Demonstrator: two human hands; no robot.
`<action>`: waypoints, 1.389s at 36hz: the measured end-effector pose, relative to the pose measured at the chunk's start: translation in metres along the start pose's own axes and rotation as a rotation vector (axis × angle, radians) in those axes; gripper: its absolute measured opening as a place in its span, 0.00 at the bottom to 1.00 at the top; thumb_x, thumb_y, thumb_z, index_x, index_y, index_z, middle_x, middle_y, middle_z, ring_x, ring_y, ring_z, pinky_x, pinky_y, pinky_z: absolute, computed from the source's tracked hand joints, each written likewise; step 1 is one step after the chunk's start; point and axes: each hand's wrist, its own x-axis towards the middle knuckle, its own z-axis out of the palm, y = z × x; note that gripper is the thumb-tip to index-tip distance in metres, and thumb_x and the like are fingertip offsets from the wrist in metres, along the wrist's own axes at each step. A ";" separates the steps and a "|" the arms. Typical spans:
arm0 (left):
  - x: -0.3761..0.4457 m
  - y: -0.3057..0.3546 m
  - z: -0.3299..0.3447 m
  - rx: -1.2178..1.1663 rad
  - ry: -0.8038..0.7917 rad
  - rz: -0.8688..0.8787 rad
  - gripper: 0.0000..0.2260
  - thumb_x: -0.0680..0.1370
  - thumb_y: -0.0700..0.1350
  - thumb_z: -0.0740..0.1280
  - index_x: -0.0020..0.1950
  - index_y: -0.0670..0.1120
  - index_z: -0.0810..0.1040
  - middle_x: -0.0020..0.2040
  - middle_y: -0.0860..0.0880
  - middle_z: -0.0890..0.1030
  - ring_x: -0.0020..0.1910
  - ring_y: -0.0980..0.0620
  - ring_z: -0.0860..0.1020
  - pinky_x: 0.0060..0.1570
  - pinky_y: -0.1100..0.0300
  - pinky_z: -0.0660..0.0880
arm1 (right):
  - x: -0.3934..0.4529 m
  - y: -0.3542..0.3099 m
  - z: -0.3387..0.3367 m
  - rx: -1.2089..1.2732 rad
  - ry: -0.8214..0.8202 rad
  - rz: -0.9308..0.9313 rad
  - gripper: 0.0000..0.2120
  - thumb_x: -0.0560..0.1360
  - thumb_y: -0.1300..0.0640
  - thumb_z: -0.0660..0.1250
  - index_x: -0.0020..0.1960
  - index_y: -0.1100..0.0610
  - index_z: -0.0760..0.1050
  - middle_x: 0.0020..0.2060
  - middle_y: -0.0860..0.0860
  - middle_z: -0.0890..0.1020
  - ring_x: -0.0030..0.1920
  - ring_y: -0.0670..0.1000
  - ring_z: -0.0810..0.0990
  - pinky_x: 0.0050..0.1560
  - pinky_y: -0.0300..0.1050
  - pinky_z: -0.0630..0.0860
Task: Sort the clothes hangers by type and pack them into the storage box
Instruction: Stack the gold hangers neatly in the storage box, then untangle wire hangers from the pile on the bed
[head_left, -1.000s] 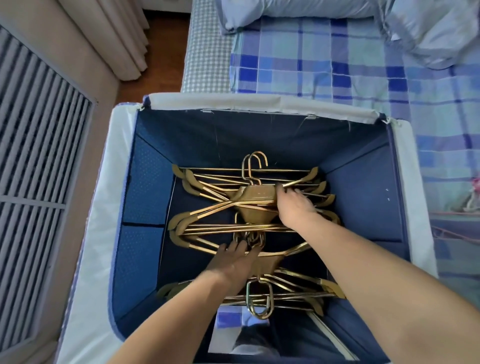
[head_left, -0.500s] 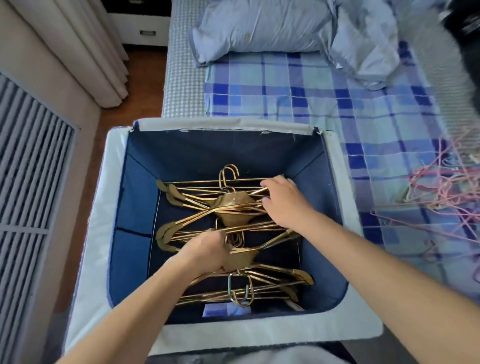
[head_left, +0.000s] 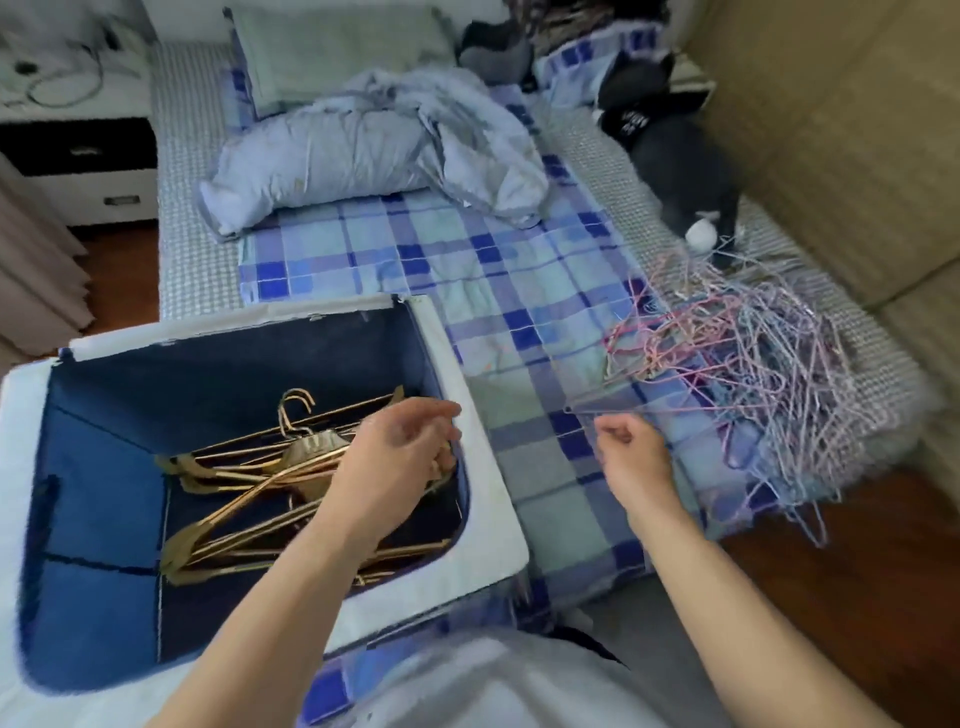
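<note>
Bed (head_left: 519, 322) — our box (head_left: 488, 467) holds gold hangers (head_left: 249, 483) stacked flat; left hand (head_left: 400, 457) and right hand (head_left: 631, 457), loosely curled, empty, face the wire pile (head_left: 753, 364) — next type.

The storage box (head_left: 488, 499) is open on top. Gold hangers (head_left: 244, 493) cover its floor. At 3 o'clock, bare plaid blanket (head_left: 519, 291) lies before the tangled wire hangers (head_left: 753, 353).

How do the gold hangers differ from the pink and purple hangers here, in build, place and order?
The gold hangers are thick, with broad shoulder ends; the pink and purple hangers are thin wire. The gold ones lie inside the storage box; the wire ones sit on the bed. Gold lie roughly stacked; the wire ones are tangled. Neither is held.
</note>
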 end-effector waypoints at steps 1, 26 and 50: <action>-0.003 0.009 0.012 -0.022 -0.031 0.018 0.11 0.84 0.40 0.62 0.56 0.48 0.83 0.45 0.47 0.86 0.37 0.54 0.81 0.39 0.62 0.77 | 0.003 0.009 -0.014 0.004 -0.002 0.025 0.15 0.78 0.64 0.65 0.42 0.44 0.77 0.43 0.47 0.82 0.51 0.56 0.82 0.57 0.60 0.78; -0.051 -0.024 0.336 -0.007 -0.012 -0.445 0.08 0.83 0.41 0.65 0.59 0.48 0.81 0.49 0.44 0.85 0.44 0.49 0.82 0.51 0.53 0.81 | 0.104 0.195 -0.186 -0.062 -0.504 0.213 0.08 0.77 0.62 0.65 0.41 0.56 0.80 0.34 0.54 0.82 0.39 0.55 0.80 0.47 0.56 0.79; -0.053 -0.080 0.082 0.293 0.714 -0.275 0.12 0.81 0.37 0.64 0.53 0.53 0.82 0.48 0.58 0.84 0.47 0.60 0.81 0.37 0.74 0.72 | 0.082 0.123 0.130 -0.053 -0.953 0.276 0.09 0.71 0.67 0.73 0.50 0.61 0.77 0.37 0.55 0.82 0.38 0.54 0.82 0.37 0.40 0.80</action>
